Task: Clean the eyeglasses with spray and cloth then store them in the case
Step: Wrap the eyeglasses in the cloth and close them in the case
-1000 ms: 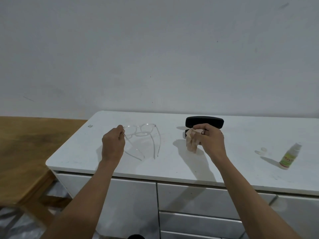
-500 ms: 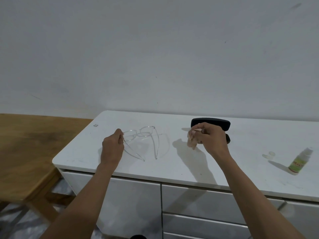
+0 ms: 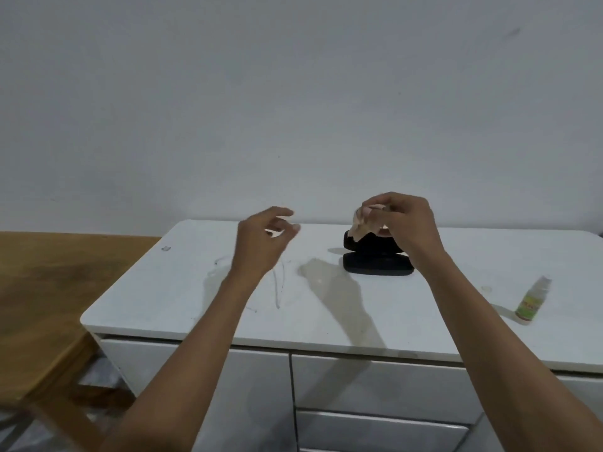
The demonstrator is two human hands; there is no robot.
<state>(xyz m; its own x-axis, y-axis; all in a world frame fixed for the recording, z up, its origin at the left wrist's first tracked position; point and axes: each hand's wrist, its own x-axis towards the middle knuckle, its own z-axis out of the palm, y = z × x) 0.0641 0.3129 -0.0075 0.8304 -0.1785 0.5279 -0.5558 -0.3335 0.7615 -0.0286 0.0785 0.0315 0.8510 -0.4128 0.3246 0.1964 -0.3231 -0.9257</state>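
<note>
Holding the cloth (image 3: pixel 360 225) up in your right hand (image 3: pixel 406 223), you pinch it between thumb and fingertips, just above the open black case (image 3: pixel 378 265). Your left hand (image 3: pixel 257 241) is in the air over the white cabinet top (image 3: pixel 424 308), fingers loose and curled, with nothing in them. The clear glasses (image 3: pixel 277 285) lie on the top right under that hand. They are very hard to see; only the thin arms show, faint and blurry. The spray bottle (image 3: pixel 532 303) stands far off to your right, near the front edge, and its cap looks to be off.

It looks like you are at the wiping step, or just getting ready for it. Next you need to pick the glasses up with your left hand. Take them by the frame, not the lenses, and go gently, because they are thin. Then bring the cloth over to a lens and rub softly.
</note>
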